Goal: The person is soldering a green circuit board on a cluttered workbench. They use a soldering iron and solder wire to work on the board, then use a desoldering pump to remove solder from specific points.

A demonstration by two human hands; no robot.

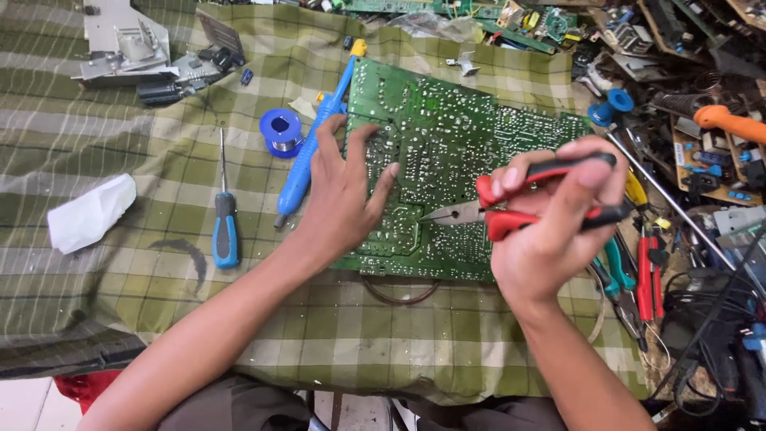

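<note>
On the green checked cloth point(319, 335), the right hand point(550, 231) grips red-handled pliers point(511, 209), nose on the green circuit board point(447, 160), while the left hand point(343, 191) lies flat and open on the board, with a blue desoldering pump point(307, 160) just beyond.

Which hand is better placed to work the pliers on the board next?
Right. The right hand already grips the red-handled pliers, tips over the green circuit board. The left hand lies flat on the board, steadying it.
</note>
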